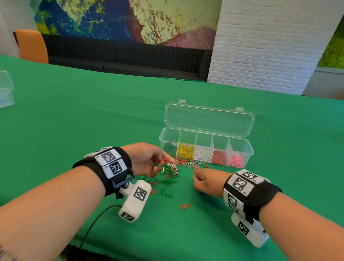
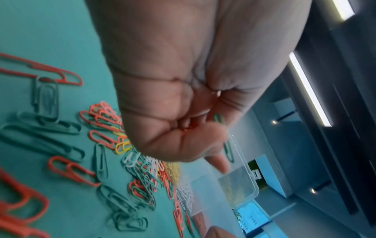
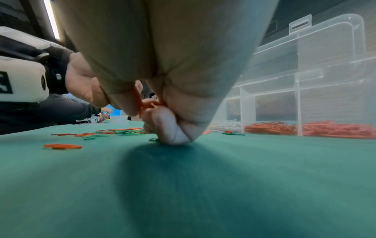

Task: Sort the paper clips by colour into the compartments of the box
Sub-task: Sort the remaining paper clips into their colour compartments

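Here, table (image 1: 68, 109): green cloth; its whole spread shows only from my head
Box (image 1: 206, 150): clear, lid up, long axis left to right, past the loose paper clips (image 1: 170, 173)
My left hand (image 1: 145, 159): curled, holding green clips (image 2: 218, 119)
My right hand (image 1: 206, 182): fist on cloth; wrist view alone shows red clips (image 3: 149, 104) inside

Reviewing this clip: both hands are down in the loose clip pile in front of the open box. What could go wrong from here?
1. The left hand seems to grip both green and red paper clips; dropped together, they would mix colours.
2. The red and pink compartments of the clear plastic box adjoin and look similar, so the orange-red clips in the right hand could land wrongly.
3. The single red clip lying apart on the green cloth might be overlooked.
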Tool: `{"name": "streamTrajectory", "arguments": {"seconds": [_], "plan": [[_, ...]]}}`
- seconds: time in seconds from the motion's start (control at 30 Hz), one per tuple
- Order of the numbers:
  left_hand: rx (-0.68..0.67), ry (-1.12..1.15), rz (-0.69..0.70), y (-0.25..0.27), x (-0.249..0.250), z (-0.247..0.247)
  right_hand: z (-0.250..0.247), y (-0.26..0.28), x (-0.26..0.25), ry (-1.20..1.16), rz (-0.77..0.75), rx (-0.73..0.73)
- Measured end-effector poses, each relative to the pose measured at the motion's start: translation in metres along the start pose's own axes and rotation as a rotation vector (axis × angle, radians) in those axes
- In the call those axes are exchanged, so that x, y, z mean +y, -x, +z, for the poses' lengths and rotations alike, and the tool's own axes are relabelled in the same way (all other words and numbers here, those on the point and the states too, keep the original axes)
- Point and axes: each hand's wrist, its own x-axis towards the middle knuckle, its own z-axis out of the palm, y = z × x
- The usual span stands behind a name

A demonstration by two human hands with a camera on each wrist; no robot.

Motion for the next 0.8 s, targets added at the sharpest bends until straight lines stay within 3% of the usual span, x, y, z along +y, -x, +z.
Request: {"name": "streamTrajectory", "arguments": {"seconds": [0.27, 0.8], "plan": [[0.015, 0.163, -0.094, -0.001, -0.009, -0.001, -0.003, 0.000, -0.001, -0.118, 0.032, 0.002], [0.095, -0.355, 0.149, -0.003, -0.004, 0.023, -0.003, -0.003, 0.000, -0.149, 0.072, -0.014]]}}
